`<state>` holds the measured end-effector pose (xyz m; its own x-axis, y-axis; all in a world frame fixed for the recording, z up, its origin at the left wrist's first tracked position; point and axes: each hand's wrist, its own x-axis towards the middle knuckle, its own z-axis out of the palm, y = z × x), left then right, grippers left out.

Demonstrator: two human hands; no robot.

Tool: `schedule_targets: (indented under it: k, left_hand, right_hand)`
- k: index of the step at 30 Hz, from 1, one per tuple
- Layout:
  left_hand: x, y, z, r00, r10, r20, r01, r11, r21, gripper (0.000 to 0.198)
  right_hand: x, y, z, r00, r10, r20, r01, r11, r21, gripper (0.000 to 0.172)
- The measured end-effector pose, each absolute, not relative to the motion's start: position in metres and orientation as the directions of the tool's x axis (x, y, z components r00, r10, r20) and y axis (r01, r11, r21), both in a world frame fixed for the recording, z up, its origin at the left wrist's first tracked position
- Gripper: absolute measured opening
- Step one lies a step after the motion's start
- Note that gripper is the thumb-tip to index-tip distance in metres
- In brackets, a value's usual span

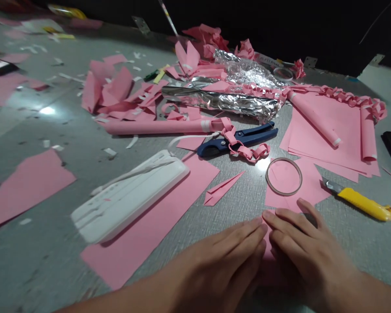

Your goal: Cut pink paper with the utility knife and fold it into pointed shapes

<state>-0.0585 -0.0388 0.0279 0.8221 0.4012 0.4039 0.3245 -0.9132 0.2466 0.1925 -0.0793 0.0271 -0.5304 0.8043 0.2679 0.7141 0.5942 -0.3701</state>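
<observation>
My left hand [226, 261] and my right hand [304, 250] lie flat side by side on the grey table, fingers stretched out. Both press on a small piece of pink paper [267, 254], of which only a strip shows between them. Just beyond my right fingertips lies a thin tape ring [283, 176] on a pink sheet [308, 184]. A small folded pink triangle [222, 188] lies ahead of my left hand.
A yellow utility knife [361, 202] lies at the right. Blue scissors [239, 138] with a pink paper chain [247, 150] sit further back, near a rolled pink tube [156, 127], crumpled foil [234, 93] and pink scraps. A white tray [130, 195] rests on a large pink sheet [143, 243].
</observation>
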Motion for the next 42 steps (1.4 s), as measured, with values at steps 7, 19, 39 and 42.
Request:
schedule_targets:
  k: [7, 19, 39, 42]
  left_hand:
    - [-0.057, -0.039, 0.023, 0.723, 0.498, 0.48, 0.314, -0.854, 0.414, 0.035]
    - [-0.056, 0.0, 0.029, 0.632, 0.645, 0.428, 0.316, -0.72, 0.618, 0.022]
    - [-0.056, -0.001, 0.027, 0.745, 0.492, 0.45, 0.378, -0.868, 0.323, 0.032]
    - [-0.056, -0.003, 0.024, 0.72, 0.501, 0.481, 0.367, -0.862, 0.349, 0.028]
  right_hand:
    - [0.194, -0.078, 0.032, -0.543, 0.795, 0.27, 0.712, 0.607, -0.355, 0.027]
    - [0.191, -0.082, 0.023, -0.496, 0.819, 0.289, 0.727, 0.574, -0.377, 0.015]
    - [0.193, -0.073, 0.038, -0.566, 0.77, 0.295, 0.715, 0.636, -0.289, 0.023]
    - [0.193, -0.073, 0.038, -0.57, 0.766, 0.297, 0.71, 0.641, -0.291, 0.023]
